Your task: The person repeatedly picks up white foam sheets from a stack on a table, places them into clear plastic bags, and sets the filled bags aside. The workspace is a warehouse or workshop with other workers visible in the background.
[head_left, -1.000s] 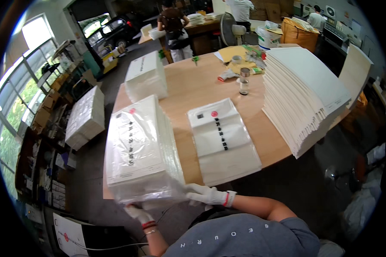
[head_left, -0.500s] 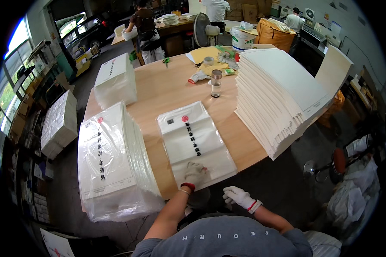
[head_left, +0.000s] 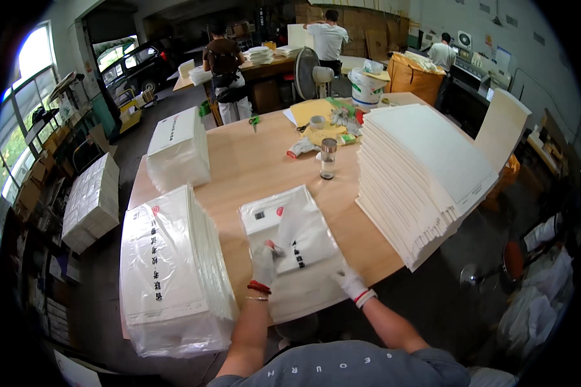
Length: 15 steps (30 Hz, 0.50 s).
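A flat white printed packet in a clear plastic sleeve [head_left: 316, 284] lies on the table in front of me. My left hand [head_left: 265, 263], in a white glove with a red cuff, is on its left half, fingers bent and closed on the plastic. Above the print, the film looks hazy and covers part of the black lettering. At the packet's right edge is my gloved right hand [head_left: 350, 284], its fingers stretched toward the sheet and slightly blurred. To the left stands a tall stack of similar plastic-wrapped packets [head_left: 164, 258].
A second wrapped stack [head_left: 177, 145] stands behind the first. On the right rises a high pile of cream-coloured sheets [head_left: 426, 155]. A glass bottle [head_left: 328, 158], tape roll [head_left: 317, 122], loose gloves [head_left: 301, 148] and green scissors [head_left: 254, 122] lie farther back. Several people work beyond a fan [head_left: 306, 74].
My right hand has come from beside the table to the packet's right edge. My left hand has moved up and left over the packet. The view has tilted upward.
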### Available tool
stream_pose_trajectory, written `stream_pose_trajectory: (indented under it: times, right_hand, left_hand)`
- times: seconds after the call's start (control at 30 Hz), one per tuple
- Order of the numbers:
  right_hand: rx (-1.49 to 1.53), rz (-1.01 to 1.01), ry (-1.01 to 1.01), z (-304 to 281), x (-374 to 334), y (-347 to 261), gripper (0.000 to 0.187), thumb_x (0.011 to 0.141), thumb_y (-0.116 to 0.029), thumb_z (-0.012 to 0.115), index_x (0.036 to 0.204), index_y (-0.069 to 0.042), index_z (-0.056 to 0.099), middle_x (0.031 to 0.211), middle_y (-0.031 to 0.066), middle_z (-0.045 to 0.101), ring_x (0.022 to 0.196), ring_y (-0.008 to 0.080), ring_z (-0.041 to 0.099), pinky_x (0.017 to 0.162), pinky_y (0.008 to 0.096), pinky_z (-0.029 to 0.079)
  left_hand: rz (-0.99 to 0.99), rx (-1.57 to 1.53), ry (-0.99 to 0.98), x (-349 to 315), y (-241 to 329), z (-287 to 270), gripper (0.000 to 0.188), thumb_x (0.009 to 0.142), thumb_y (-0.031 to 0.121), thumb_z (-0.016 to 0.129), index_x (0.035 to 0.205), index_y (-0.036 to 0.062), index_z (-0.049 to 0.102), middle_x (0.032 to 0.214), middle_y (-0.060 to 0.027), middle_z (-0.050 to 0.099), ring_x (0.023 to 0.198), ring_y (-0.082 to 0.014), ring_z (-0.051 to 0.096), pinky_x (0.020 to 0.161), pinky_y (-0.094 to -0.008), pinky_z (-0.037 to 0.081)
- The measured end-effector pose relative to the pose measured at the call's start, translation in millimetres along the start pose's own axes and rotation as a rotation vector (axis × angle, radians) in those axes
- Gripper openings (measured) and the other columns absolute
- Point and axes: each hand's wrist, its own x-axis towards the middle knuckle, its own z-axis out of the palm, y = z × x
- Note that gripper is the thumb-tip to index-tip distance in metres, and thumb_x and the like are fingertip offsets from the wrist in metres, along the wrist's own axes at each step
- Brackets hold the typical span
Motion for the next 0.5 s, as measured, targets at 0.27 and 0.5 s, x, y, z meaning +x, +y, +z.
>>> stream_pose_trajectory:
  times: [0.27,0.5]
  right_hand:
    - [-0.18,0.102,-0.052,-10,16,-37,0.039,0.073,-0.033,0.068,0.096,-0.002,0.059,0.088,0.0143,0.061,0.085,0.0284,0.059,0.077,0.0348,0.044]
    - [0.155,-0.721,0.303,21,0,-95,0.033,0.075,-0.014,0.064,0.103,-0.003,0.05,0.103,0.0172,0.053,0.101,0.0305,0.048,0.085,0.0371,0.042]
  left_hand:
    - [-0.107,0.205,0.098,-4,-30,4,0.026,0.093,0.024,0.045,0.078,0.0056,0.055,0.069,-0.0037,0.057,0.059,-0.0144,0.052,0.058,-0.0278,0.044]
    - [-0.197,0.429,-0.102,8,14,51,0.007,0.089,0.011,0.047,0.09,0.0047,0.051,0.075,-0.0063,0.061,0.058,-0.0071,0.049,0.049,-0.0208,0.039]
